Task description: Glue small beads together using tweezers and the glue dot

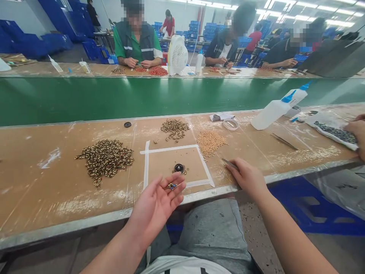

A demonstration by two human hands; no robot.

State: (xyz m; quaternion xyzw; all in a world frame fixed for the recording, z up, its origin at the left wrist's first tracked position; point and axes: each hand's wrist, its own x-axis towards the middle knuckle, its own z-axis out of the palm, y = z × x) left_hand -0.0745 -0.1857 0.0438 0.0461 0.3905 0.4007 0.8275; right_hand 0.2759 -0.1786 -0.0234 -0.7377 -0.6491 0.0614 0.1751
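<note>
My left hand (pixel 158 199) is palm up at the table edge, fingers slightly curled, with a few small blue and gold parts (pixel 172 186) lying on them. Just beyond its fingertips sits a small round black dish (pixel 179 167), inside a rectangle marked with white tape (pixel 171 148). Its contents are too small to make out. My right hand (pixel 249 177) rests at the table edge, closed around metal tweezers (pixel 229 163) that point to the left. Past the tape lie a pile of tan beads (pixel 210 142) and a smaller pile of gold-and-dark pieces (pixel 174 127).
A large pile of gold-and-dark pieces (pixel 107 159) lies left. White squeeze bottles (pixel 269 114), a tape roll (pixel 230 124) and other tweezers (pixel 284 141) lie right. A neighbour's hand (pixel 358 131) touches a bag of dark pieces (pixel 333 129). Co-workers sit beyond the green belt (pixel 142 97).
</note>
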